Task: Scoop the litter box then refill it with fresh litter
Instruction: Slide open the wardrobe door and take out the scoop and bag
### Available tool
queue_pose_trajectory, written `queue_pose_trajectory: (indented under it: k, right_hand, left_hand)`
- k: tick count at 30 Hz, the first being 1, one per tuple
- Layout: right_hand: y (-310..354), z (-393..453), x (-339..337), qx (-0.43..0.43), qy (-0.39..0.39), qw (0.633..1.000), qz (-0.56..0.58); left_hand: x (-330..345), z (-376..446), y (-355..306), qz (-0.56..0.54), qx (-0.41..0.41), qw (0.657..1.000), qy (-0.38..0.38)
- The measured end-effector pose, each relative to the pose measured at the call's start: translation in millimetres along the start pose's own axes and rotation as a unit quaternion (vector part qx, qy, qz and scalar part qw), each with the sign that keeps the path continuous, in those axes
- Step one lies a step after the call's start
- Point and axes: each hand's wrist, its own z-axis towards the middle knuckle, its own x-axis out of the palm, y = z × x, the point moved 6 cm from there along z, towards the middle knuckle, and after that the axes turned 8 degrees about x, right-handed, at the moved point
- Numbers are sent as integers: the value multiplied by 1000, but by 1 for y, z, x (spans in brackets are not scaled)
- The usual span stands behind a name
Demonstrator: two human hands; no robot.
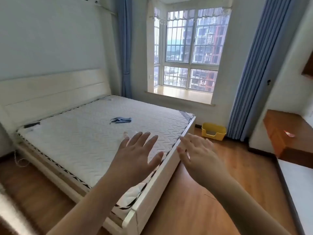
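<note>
Floorboards (194, 200) of warm brown wood run beneath your two forearms, and the white corner of the bed frame (135, 216) juts in just under your left arm. Your left hand (135, 155) is held out flat over the bare quilted mattress (88, 133), fingers spread wide, palm down, holding nothing; whether it touches the mattress you cannot tell from here. Your right hand (198, 155) is stretched out beside it, past the foot edge of the bed, fingers likewise splayed and empty, over the floor. Beyond your left fingertips a crumpled blue cloth (121, 120) lies on the mattress, well apart from the hand. Just beyond your right fingertips, farther along the floor, sits the yellow litter box (213, 131), tucked near the far corner of the bed and beside the blue curtain (257, 82) on its right. The strip of floor between your right hand and the box is open. To the right of that hand stands a low wooden cabinet (286, 133). Farthest off, the barred bay window (191, 53) looks onto high-rise buildings.
</note>
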Motion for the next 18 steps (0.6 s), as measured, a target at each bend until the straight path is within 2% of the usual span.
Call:
queue_pose_trajectory:
  k: [10, 18]
  right_hand:
    - [106, 79, 75, -122, 49, 991, 9]
    - [161, 140, 123, -220, 84, 972, 17]
  left_hand:
    - [21, 0, 131, 30, -96, 995, 22]
    - [44, 9, 195, 51, -192, 979, 38]
